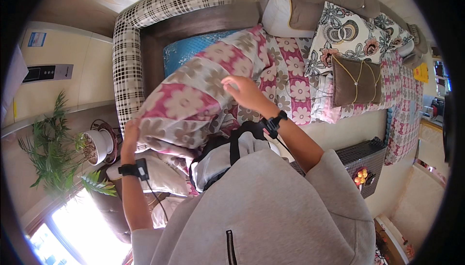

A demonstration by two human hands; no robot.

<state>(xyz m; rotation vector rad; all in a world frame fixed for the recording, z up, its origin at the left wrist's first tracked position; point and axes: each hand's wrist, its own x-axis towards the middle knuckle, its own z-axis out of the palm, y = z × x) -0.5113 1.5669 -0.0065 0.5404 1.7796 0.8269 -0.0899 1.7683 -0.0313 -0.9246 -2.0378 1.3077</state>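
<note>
A floral sofa cover [184, 101] in pink, white and grey-brown spreads in front of me, its left end raised in a slanting sheet. At that sheet's left corner, my left hand [130, 136] has its fingers closed on the cloth's edge. My right hand [246, 93] is over the middle of the cover, fingers partly bent and thumb apart, with nothing visible in it. Whether its fingertips touch the cloth I cannot tell. Beyond the raised edge a blue patterned cloth [180, 53] shows on the sofa seat. Both wrists wear black straps with small devices and cables.
A plaid sofa armrest and back [128, 66] curve round the left corner. Patterned pillows [334, 37] and a brown cushion [356, 82] lie at right. A potted plant [99, 146] stands at left, a dark low table [361, 166] with fruit at right, a white bag [218, 163] before my body.
</note>
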